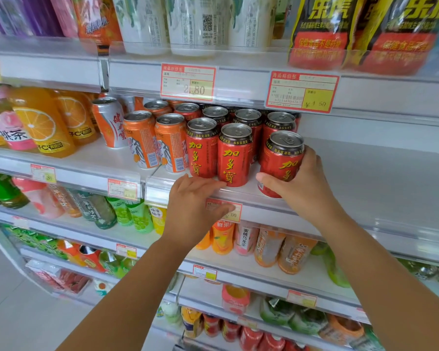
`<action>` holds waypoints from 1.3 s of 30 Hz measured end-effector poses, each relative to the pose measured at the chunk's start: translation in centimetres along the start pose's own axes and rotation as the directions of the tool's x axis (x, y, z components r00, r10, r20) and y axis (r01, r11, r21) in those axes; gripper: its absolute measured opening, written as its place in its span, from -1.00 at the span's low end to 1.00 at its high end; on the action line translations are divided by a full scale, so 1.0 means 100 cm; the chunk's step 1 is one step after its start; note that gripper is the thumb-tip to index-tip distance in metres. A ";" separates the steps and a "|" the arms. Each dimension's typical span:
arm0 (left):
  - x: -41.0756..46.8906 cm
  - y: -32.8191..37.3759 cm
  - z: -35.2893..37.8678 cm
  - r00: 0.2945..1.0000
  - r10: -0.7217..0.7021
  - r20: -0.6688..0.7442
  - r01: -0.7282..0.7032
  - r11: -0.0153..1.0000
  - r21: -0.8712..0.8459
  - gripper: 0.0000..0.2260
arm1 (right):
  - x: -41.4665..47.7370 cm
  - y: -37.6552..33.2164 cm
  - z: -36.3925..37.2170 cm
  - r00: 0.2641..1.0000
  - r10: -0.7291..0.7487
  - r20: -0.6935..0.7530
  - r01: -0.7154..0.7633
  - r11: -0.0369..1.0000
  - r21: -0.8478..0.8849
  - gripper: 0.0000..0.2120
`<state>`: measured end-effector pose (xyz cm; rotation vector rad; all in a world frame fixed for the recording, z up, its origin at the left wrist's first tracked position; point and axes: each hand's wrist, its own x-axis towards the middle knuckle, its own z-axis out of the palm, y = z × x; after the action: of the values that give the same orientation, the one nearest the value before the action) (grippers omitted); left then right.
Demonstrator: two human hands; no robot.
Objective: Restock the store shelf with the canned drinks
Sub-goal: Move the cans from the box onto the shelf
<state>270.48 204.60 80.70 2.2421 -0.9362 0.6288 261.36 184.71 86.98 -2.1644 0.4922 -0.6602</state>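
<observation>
Several red cans with yellow characters stand in rows on the white middle shelf (352, 173). My right hand (302, 183) grips the front right red can (281, 158), which leans slightly at the shelf's front edge, to the right of the rows. My left hand (190, 206) holds nothing. Its fingers rest on the front lip of the shelf just below the two front red cans (235, 155). Orange cans (170, 143) stand to the left of the red ones.
To the right of the held can the shelf is bare. Orange juice bottles (41, 122) stand at the far left. A shelf edge with price tags (302, 91) hangs low over the cans. Bottled drinks fill the shelves below.
</observation>
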 end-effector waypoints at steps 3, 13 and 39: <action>-0.002 -0.003 0.005 0.999 -0.012 -0.041 0.010 0.998 -0.059 -0.52 | 0.000 0.002 -0.013 0.990 0.015 0.140 -0.031 0.993 0.116 -0.15; -0.003 -0.005 0.009 0.998 -0.011 -0.067 0.003 0.992 -0.125 -0.54 | 0.001 0.004 0.002 0.998 -0.065 0.026 0.065 0.998 0.021 -0.17; -0.115 -0.032 -0.023 0.980 -0.190 -0.058 0.167 0.946 -0.277 -0.68 | -0.129 0.033 0.065 0.890 -0.447 -0.090 0.455 0.852 0.259 -0.66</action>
<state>265.15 213.28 73.94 2.0107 -0.7195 0.4774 254.70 193.56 77.10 -2.0132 -0.1090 -0.9529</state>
